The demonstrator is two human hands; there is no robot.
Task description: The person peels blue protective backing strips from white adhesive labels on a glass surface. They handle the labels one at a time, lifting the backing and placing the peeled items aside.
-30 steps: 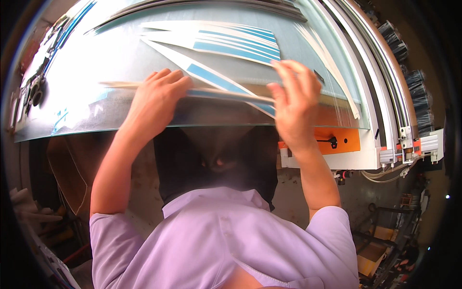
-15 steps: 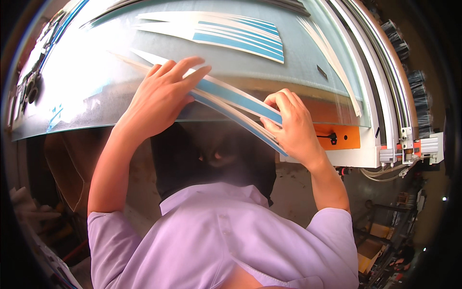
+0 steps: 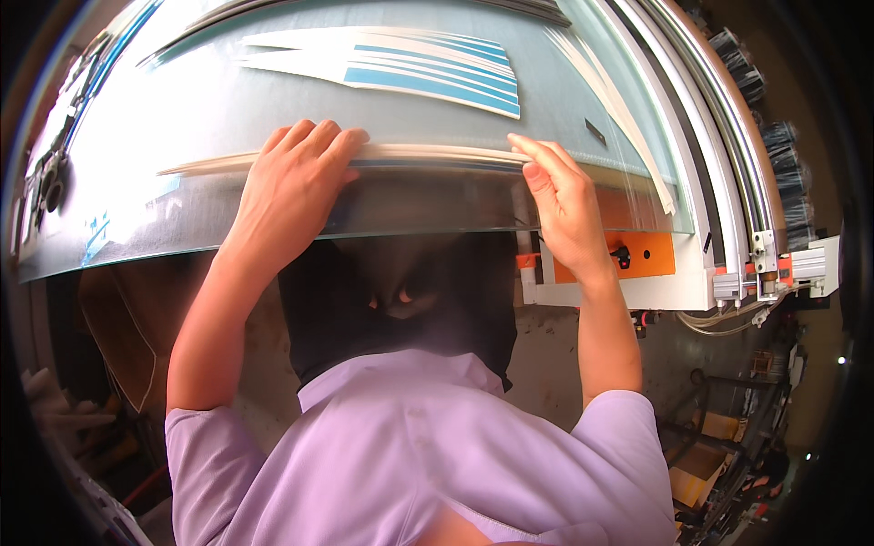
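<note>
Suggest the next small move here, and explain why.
Probably a light inward tap with the right hand on the end of the strip bundle, to even up the ends: the strips are gathered edge-on, the left hand steadies them from above, and the right fingers are extended at the bundle's right end.

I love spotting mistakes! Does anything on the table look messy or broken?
Nothing looks broken. A small dark piece lies alone, right of the fanned blue-and-white strips; unlike them, it looks stray.

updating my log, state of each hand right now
Left hand: closed, holding the bundle of thin strips.
Right hand: at the bundle's right end; whether it grips cannot be told.
</note>
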